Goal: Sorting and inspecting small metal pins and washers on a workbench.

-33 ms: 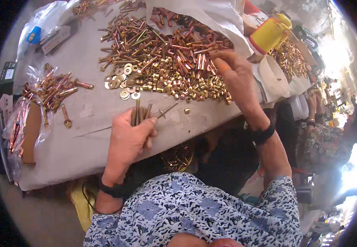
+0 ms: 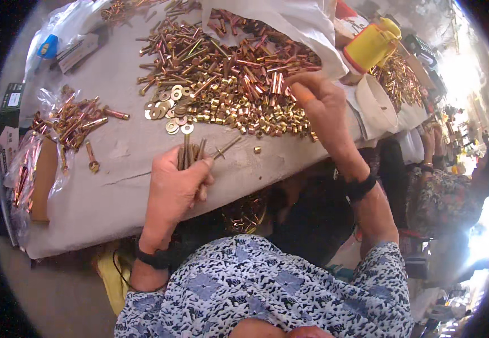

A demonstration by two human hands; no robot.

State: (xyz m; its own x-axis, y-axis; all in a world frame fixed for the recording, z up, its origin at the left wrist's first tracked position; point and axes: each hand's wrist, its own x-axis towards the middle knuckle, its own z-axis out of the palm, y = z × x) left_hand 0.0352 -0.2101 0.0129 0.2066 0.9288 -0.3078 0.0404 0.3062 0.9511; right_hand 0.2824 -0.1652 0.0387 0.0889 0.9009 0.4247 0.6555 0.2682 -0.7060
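Several long threaded bolts [image 2: 186,152] stand upright in my left hand [image 2: 179,183], whose fingers are wrapped round them. One more bolt [image 2: 226,147] with a washer on its shaft slants out to the right from the same fingers. My right hand [image 2: 324,104] is over the right side of the hardware pile, fingers curled, an orange band on one finger. What its fingertips hold, if anything, is hidden. Shiny copper-coloured sleeves [image 2: 276,83] lie beside those fingertips. Brass nuts [image 2: 244,115] are heaped just below, with flat washers [image 2: 175,94] at the heap's left end.
A single nut [image 2: 257,150] lies near the table's front edge. Assembled anchor bolts [image 2: 81,121] lie at left beside a plastic bag [image 2: 27,169] and a cardboard piece [image 2: 44,180]. At right are a yellow jug [image 2: 371,48] and a white bowl [image 2: 375,104]. Another person [image 2: 441,186] sits far right.
My right hand's fingers have curled slightly lower over the sleeves. The left hand keeps its hold on the bolts.
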